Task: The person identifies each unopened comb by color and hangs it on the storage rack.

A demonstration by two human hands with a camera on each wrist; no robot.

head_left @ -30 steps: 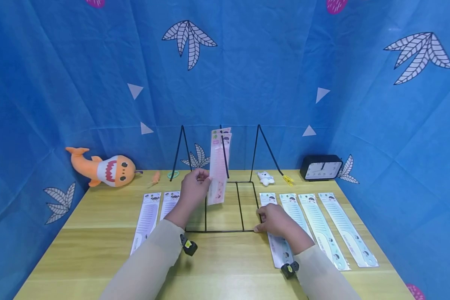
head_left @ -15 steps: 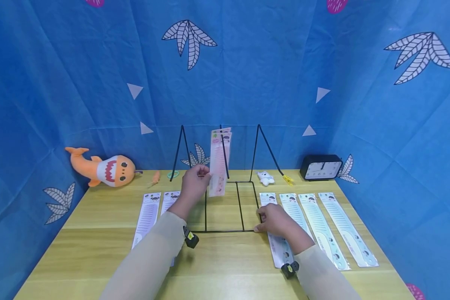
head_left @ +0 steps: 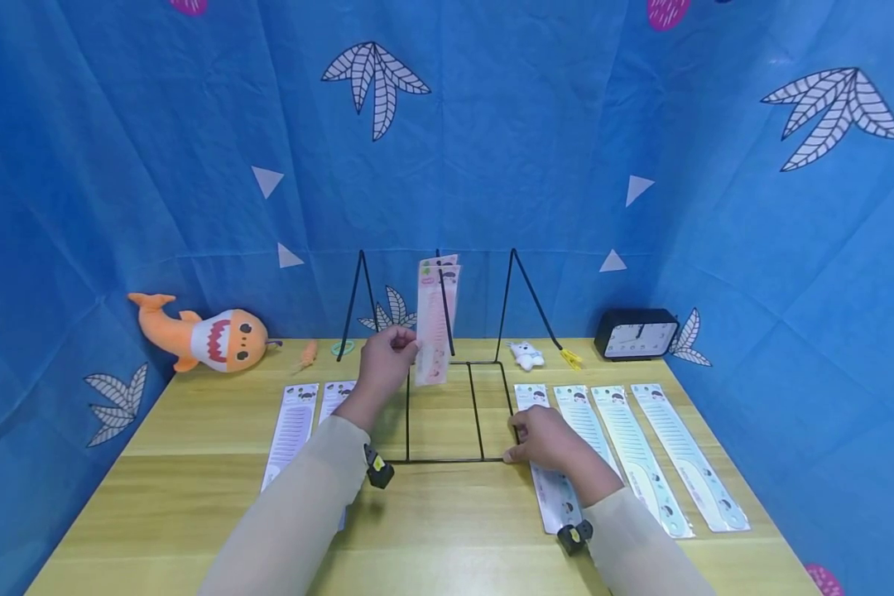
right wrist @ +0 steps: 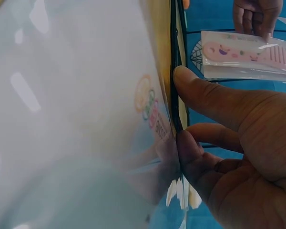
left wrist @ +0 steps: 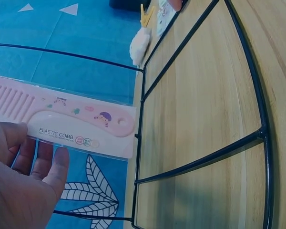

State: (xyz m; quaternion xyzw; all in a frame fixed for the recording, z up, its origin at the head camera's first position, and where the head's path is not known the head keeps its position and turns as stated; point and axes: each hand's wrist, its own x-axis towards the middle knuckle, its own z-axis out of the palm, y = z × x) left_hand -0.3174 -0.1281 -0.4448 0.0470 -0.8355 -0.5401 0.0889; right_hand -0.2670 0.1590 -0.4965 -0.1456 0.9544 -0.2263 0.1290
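Observation:
My left hand [head_left: 386,364] pinches a pink plastic comb in its clear pack [head_left: 434,331] and holds it upright against the middle post of a black wire rack [head_left: 447,459]. In the left wrist view the pink comb [left wrist: 81,129] lies across my fingers [left wrist: 43,167], close to the rack's wires [left wrist: 200,160]. My right hand [head_left: 544,439] grips the rack's front right corner. The right wrist view shows my thumb [right wrist: 205,93] and a finger pinching the black wire [right wrist: 174,95] over a pale blue comb pack [right wrist: 76,119].
Two white comb packs [head_left: 290,430] lie left of the rack and several blue ones [head_left: 641,455] lie to its right. At the back are an orange shark plush [head_left: 209,335], a green ring [head_left: 344,348], a small white toy [head_left: 526,354], a yellow clip [head_left: 572,358] and a black clock [head_left: 636,333].
My left hand has carried the pink comb pack up and away from me, closer to the rack's middle post. The right hand has stayed on the rack's corner.

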